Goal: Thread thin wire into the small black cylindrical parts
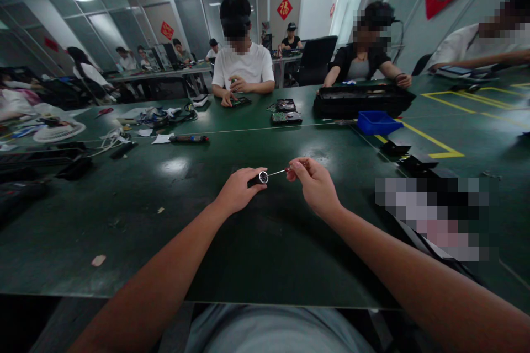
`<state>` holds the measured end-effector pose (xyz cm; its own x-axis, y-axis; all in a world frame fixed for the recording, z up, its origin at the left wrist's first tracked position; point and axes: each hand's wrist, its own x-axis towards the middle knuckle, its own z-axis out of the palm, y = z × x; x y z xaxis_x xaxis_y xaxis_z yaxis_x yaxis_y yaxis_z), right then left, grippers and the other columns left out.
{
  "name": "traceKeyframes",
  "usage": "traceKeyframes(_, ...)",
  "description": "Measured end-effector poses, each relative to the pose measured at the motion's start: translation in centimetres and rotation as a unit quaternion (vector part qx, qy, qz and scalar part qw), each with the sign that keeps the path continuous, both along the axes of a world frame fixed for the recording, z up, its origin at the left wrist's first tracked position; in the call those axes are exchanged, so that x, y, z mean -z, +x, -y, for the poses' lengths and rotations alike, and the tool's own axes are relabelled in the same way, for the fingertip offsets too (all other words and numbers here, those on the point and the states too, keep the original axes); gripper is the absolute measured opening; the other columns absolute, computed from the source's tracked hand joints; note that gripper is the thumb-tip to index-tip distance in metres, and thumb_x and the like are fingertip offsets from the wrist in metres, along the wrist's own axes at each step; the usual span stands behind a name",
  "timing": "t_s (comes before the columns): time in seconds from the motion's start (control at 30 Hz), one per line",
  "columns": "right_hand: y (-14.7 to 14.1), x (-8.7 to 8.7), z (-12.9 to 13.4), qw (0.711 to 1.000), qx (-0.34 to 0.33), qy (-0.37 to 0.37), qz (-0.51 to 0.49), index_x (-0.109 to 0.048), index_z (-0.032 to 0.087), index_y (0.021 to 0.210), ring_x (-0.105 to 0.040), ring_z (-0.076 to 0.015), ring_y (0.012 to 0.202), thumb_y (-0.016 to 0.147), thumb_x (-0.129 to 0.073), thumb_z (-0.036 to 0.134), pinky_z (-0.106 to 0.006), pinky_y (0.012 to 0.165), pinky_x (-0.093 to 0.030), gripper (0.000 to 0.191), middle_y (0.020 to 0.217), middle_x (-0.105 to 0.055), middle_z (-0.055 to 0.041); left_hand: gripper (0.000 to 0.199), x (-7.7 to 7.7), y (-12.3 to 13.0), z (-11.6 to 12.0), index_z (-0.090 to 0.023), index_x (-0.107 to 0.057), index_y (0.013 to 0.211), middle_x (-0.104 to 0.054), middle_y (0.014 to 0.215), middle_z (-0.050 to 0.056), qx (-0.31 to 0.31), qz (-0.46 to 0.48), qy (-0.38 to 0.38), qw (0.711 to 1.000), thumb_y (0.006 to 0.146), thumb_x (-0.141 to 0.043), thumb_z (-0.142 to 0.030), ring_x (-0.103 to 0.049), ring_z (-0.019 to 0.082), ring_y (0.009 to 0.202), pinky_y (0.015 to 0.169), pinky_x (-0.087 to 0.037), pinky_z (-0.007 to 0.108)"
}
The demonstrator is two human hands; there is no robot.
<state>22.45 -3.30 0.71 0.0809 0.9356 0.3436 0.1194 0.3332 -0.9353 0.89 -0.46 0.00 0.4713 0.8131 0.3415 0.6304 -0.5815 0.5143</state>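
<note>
My left hand [240, 188] is closed around a small black cylinder [263, 177] with a bright silver ring at the end facing me. In my right hand [312, 183] is a screwdriver with a reddish handle [290, 172], pinched between thumb and fingers. Its thin metal shaft [276, 173] points left, and the tip meets the ringed end of the cylinder; whether it goes inside cannot be made out. Both hands are held over the green table [265, 253], and most of the cylinder's body is hidden by my left fingers.
Circuit-board devices [286, 117] lie beyond my hands. To the right are a blue bin [379, 122], a long black housing [364, 100] and small black parts [418, 165]. An electric screwdriver [189, 139] and cables [165, 116] lie left. Co-workers sit across the table.
</note>
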Motion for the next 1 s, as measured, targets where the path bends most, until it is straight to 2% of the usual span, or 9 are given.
traceKeyframes(0.13,0.1,0.5,-0.9,0.98,-0.022,-0.078,-0.184,-0.063,0.021,0.087,-0.061,-0.0164,0.067,0.088,-0.061,0.049,-0.034,0.071,-0.052,0.028,0.071,-0.063,-0.0008,0.043,-0.3,-0.1,-0.2,-0.025,-0.06,0.133,-0.066,0.126,0.006,0.02,0.028,0.038,0.999,0.091,-0.066,-0.023,-0.059,0.022,0.117,0.103,-0.043,0.041)
traceKeyframes(0.27,0.4,0.6,-1.5,0.952,-0.031,-0.159,-0.258,-0.061,0.021,0.076,-0.055,-0.0139,0.056,0.086,-0.065,0.046,-0.035,0.071,-0.054,0.028,0.062,-0.057,0.002,0.04,-0.4,-0.3,-0.7,-0.027,-0.062,0.131,-0.068,0.121,0.006,0.028,-0.036,0.042,0.998,0.091,-0.065,-0.024,-0.06,0.024,0.113,0.102,-0.043,0.045)
traceKeyframes(0.43,0.4,1.0,-1.6,0.967,0.031,-0.138,-0.211,-0.063,0.02,0.077,-0.057,-0.0132,0.059,0.087,-0.065,0.042,-0.03,0.063,-0.05,0.023,0.068,-0.061,0.0007,0.04,0.4,-0.5,-1.0,-0.025,-0.062,0.13,-0.069,0.113,0.006,-0.001,-0.064,0.005,0.998,0.09,-0.067,-0.028,-0.061,0.025,0.107,0.101,-0.043,0.045)
traceKeyframes(0.67,0.6,1.0,-1.5,0.977,0.062,-0.087,-0.186,-0.063,0.022,0.087,-0.059,-0.0138,0.07,0.087,-0.063,0.044,-0.029,0.067,-0.05,0.022,0.08,-0.064,0.0001,0.032,-0.5,0.0,-0.2,-0.02,-0.063,0.119,-0.066,0.119,0.008,-0.045,0.013,-0.046,0.998,0.088,-0.067,-0.025,-0.061,0.024,0.109,0.098,-0.047,0.04)
traceKeyframes(0.77,0.7,0.5,-1.4,0.985,0.083,-0.051,-0.143,-0.062,0.022,0.097,-0.06,-0.0144,0.072,0.09,-0.059,0.043,-0.03,0.067,-0.05,0.022,0.083,-0.064,-0.0007,0.037,-0.6,0.3,-0.1,-0.021,-0.057,0.126,-0.065,0.12,0.009,-0.041,0.044,-0.077,0.995,0.09,-0.064,-0.025,-0.061,0.025,0.11,0.099,-0.047,0.043)
traceKeyframes(0.9,0.6,-0.5,-0.8,0.995,0.083,0.007,-0.053,-0.061,0.021,0.103,-0.059,-0.0146,0.065,0.096,-0.051,0.042,-0.031,0.064,-0.048,0.024,0.074,-0.062,0.0007,0.041,-0.2,0.9,-0.2,-0.022,-0.047,0.136,-0.061,0.126,0.01,-0.03,0.085,-0.107,0.99,0.095,-0.052,-0.024,-0.058,0.024,0.116,0.102,-0.044,0.043)
traceKeyframes(1.0,0.6,-1.0,-0.2,0.996,0.089,0.015,0.001,-0.06,0.021,0.103,-0.058,-0.0148,0.062,0.097,-0.05,0.041,-0.031,0.061,-0.047,0.023,0.068,-0.06,0.0019,0.036,-0.5,1.6,-0.4,-0.021,-0.048,0.13,-0.063,0.116,0.008,-0.042,0.098,-0.123,0.987,0.095,-0.052,-0.031,-0.061,0.023,0.104,0.091,-0.049,0.039)
